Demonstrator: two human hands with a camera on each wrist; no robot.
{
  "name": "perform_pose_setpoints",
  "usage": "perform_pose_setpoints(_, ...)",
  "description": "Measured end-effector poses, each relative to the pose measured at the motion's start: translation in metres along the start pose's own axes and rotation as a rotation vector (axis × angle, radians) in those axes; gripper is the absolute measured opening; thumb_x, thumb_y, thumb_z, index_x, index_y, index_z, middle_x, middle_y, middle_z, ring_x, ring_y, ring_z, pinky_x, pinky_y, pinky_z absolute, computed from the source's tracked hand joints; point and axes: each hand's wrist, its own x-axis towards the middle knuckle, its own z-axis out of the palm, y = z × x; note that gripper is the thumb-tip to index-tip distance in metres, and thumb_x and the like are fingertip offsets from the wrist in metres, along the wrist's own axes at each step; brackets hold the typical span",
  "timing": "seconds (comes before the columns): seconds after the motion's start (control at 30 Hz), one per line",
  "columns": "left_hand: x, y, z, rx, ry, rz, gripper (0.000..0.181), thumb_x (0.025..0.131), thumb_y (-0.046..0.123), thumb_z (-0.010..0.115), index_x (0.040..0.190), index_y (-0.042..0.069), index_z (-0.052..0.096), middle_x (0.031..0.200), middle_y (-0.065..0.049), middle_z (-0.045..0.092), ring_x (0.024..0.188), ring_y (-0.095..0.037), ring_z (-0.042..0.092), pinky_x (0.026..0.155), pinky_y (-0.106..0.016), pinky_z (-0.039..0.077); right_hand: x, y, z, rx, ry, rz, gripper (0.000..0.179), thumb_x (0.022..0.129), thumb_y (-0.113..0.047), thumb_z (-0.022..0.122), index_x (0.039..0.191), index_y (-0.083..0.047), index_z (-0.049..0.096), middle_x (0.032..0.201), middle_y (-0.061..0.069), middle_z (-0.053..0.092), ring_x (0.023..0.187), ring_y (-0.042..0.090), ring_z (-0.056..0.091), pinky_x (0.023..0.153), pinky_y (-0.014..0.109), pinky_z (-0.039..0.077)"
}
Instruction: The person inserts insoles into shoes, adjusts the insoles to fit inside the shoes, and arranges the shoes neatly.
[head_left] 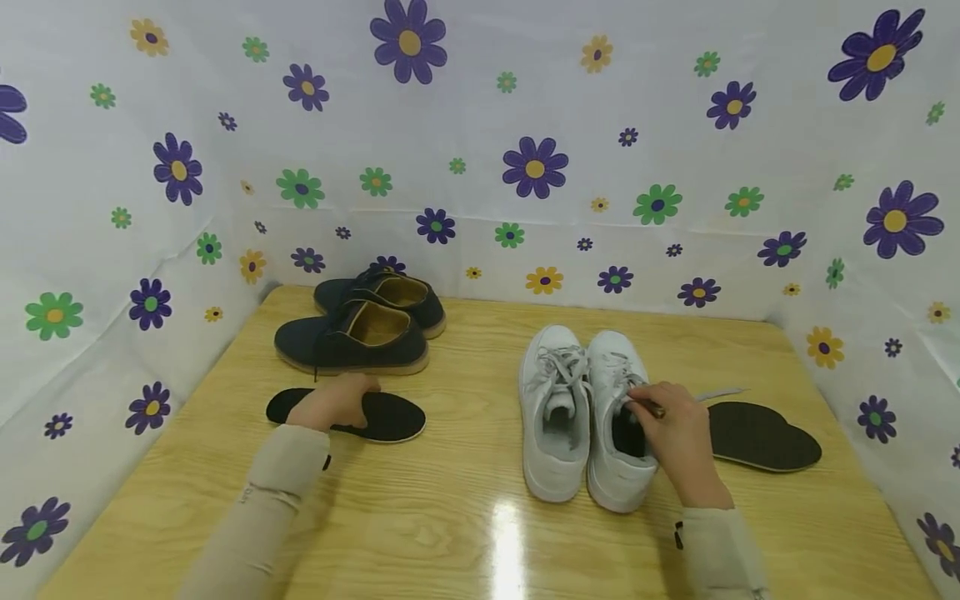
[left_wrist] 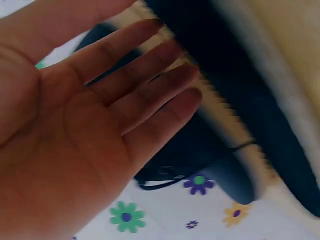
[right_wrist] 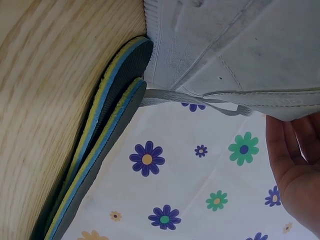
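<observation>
My left hand [head_left: 333, 404] reaches down over a black insole [head_left: 393, 417] on the left of the table. In the left wrist view its fingers stretch out almost straight, fingertips right at the blurred dark insole [left_wrist: 235, 85]. On the right, a pair of white lace-up sneakers stands side by side, toes away from me. With thumb and fingers, my right hand [head_left: 675, 425] pinches the upper edge of the right sneaker [head_left: 622, 487] by its tongue and opening. The right wrist view shows that sneaker's side [right_wrist: 240, 55], its lace [right_wrist: 175, 97] hanging loose; the thumb is hidden there.
Two overlapping dark insoles [head_left: 765, 437] with yellow and blue layered edges lie right of the sneakers. The left sneaker [head_left: 551, 475] touches its mate. Navy lace-up shoes [head_left: 352, 346] stand at the back left. A flower-patterned cloth [head_left: 480, 108] borders the wooden table [head_left: 420, 517] behind and at both sides.
</observation>
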Motion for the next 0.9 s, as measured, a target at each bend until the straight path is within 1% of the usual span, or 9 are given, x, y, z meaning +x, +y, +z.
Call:
perform_pose_setpoints(0.07,0.002,-0.003,0.005,0.001,0.004,-0.006,0.056,0.075,0.000,0.078,0.127,-0.002,0.057,0.126,-0.024,0.056,0.114,-0.043,0.053,0.090,-0.052,0.046,-0.001,0.002,-0.003,-0.009,0.012,0.000,0.020,0.067,0.010,0.081,0.082,-0.002,0.074,0.074,0.008,0.067,0.066,0.021,0.058,0.056,0.038,0.049)
perform_pose_setpoints(0.2,0.004,-0.002,0.009,0.030,0.058,0.006,0.058,0.073,0.002,0.081,0.126,0.000,0.058,0.126,-0.025,0.052,0.112,-0.045,0.053,0.088,-0.054,0.047,0.001,0.003,-0.004,-0.008,0.016,-0.001,0.020,0.067,0.010,0.081,0.083,-0.002,0.074,0.075,0.009,0.068,0.066,0.022,0.059,0.057,0.041,0.049)
perform_pose_setpoints(0.33,0.006,-0.004,0.008,0.043,0.105,0.026,0.044,0.077,0.003,0.079,0.118,0.004,0.064,0.123,-0.025,0.053,0.112,-0.046,0.052,0.092,-0.055,0.044,0.001,0.003,-0.001,-0.013,0.001,0.012,0.020,0.068,0.009,0.081,0.082,-0.002,0.074,0.075,0.009,0.068,0.067,0.022,0.058,0.058,0.040,0.049)
perform_pose_setpoints(0.47,0.007,-0.007,0.001,0.023,0.162,0.165,0.017,0.080,0.003,0.075,0.096,0.006,0.072,0.102,-0.013,0.067,0.095,-0.032,0.062,0.086,-0.047,0.049,0.003,-0.001,-0.005,-0.016,-0.084,0.053,0.017,0.070,0.007,0.080,0.083,-0.002,0.073,0.076,0.008,0.066,0.067,0.022,0.057,0.059,0.040,0.048)
perform_pose_setpoints(0.57,0.007,-0.004,-0.009,-0.013,0.216,0.291,0.006,0.080,0.005,0.075,0.083,0.009,0.072,0.082,0.000,0.069,0.076,-0.017,0.063,0.072,-0.037,0.052,0.012,-0.007,-0.017,0.005,-0.237,0.116,0.015,0.076,0.005,0.077,0.089,0.000,0.071,0.082,0.010,0.066,0.073,0.027,0.061,0.065,0.043,0.051)
perform_pose_setpoints(0.67,0.004,0.005,-0.020,-0.088,0.262,0.361,0.004,0.082,0.007,0.074,0.084,0.010,0.073,0.081,0.004,0.069,0.074,-0.010,0.061,0.070,-0.033,0.052,0.024,-0.016,-0.034,0.031,-0.426,0.211,0.018,0.083,-0.002,0.072,0.100,0.001,0.069,0.100,0.017,0.066,0.090,0.038,0.063,0.076,0.050,0.051)
perform_pose_setpoints(0.73,0.000,0.015,-0.026,-0.162,0.295,0.382,0.005,0.083,0.006,0.073,0.087,0.009,0.073,0.083,0.003,0.070,0.076,-0.010,0.062,0.071,-0.033,0.053,0.031,-0.024,-0.046,0.048,-0.495,0.272,0.024,0.088,-0.008,0.068,0.111,0.000,0.066,0.114,0.022,0.062,0.100,0.044,0.059,0.082,0.054,0.050)
perform_pose_setpoints(0.8,-0.006,0.029,-0.032,-0.221,0.340,0.403,0.007,0.084,0.007,0.072,0.091,0.009,0.073,0.085,0.002,0.070,0.077,-0.010,0.063,0.073,-0.033,0.054,0.036,-0.033,-0.056,0.080,-0.492,0.304,0.029,0.092,-0.014,0.065,0.118,-0.002,0.064,0.124,0.023,0.058,0.109,0.046,0.056,0.087,0.057,0.047)
perform_pose_setpoints(0.9,-0.015,0.051,-0.037,-0.303,0.431,0.423,0.010,0.085,0.007,0.071,0.095,0.010,0.073,0.086,0.002,0.069,0.077,-0.010,0.063,0.074,-0.033,0.054,0.039,-0.046,-0.062,0.164,-0.374,0.272,0.029,0.094,-0.017,0.062,0.120,-0.004,0.063,0.124,0.019,0.059,0.111,0.041,0.056,0.090,0.056,0.047)
